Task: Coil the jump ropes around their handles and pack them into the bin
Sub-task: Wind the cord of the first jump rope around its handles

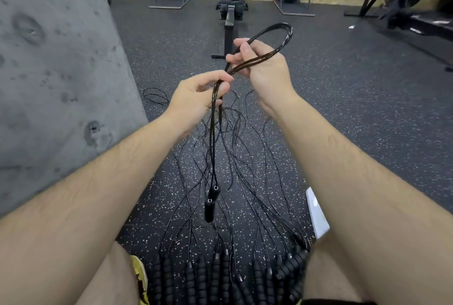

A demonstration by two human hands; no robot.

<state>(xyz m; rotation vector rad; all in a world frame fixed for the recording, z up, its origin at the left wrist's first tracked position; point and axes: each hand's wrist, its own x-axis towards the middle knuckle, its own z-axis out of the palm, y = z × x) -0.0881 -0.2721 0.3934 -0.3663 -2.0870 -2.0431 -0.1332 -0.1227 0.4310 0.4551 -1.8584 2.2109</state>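
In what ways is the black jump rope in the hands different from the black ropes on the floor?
The thin black jump rope, gripped by the left hand and right hand, is gathered into a loop; the thin black ropes on the speckled floor lie loose and spread out. Its two black handles hang in the air; the ribbed black handles of the floor ropes lie in a row. All are thin and black.
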